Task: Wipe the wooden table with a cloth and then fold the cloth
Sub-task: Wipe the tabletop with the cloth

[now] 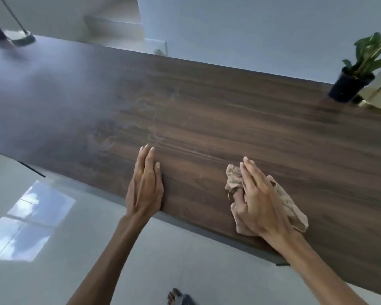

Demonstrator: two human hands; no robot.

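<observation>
A long dark wooden table (229,111) runs across the view, with pale dusty smears near its middle. A crumpled beige cloth (291,206) lies near the table's front edge. My right hand (257,199) presses flat on top of the cloth, fingers straight and pointing away from me, the thumb against the cloth's left side. My left hand (144,183) rests flat on the bare wood to the left of the cloth, fingers straight and together, holding nothing.
A small plant in a black pot (353,82) stands at the table's far right, beside a gold-coloured base (376,102). A blurred dark object with a thin rod (20,36) sits at the far left end. Glossy pale floor (42,205) lies below the front edge.
</observation>
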